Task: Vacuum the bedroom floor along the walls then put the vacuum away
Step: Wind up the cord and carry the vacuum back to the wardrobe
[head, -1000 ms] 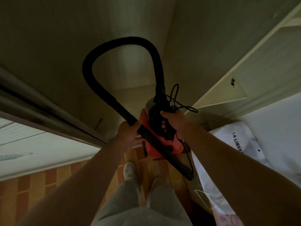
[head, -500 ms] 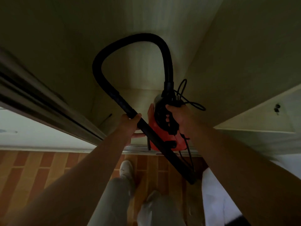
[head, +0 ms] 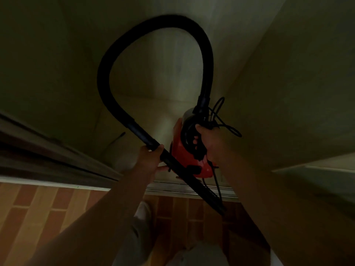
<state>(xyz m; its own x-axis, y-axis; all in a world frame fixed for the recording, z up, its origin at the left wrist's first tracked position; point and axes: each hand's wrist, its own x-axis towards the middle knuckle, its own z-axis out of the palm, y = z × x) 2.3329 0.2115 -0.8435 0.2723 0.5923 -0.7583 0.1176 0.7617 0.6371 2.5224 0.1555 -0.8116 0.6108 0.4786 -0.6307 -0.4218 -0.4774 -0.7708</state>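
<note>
Vacuum held up at the closet opening, both hands on it.
Left hand (head: pixel 148 160) is wrapped round the black tube (head: pixel 194 183), which slants upper-left to lower-right, nozzle pointing down at the wood floor (head: pixel 48 208). Right hand (head: pixel 209 143) grips the red vacuum (head: pixel 177 152) by its handle, above the door track (head: pixel 169 190). The hose (head: pixel 107 60) loops overhead. Both grips are the same as half a second ago, and the vacuum is slightly further in.

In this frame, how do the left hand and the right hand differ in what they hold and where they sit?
The left hand grips the black wand; the right hand grips the handle on the red vacuum body. The left hand sits lower in the frame, the right hand higher. Both curl round parts of the same vacuum.
</note>
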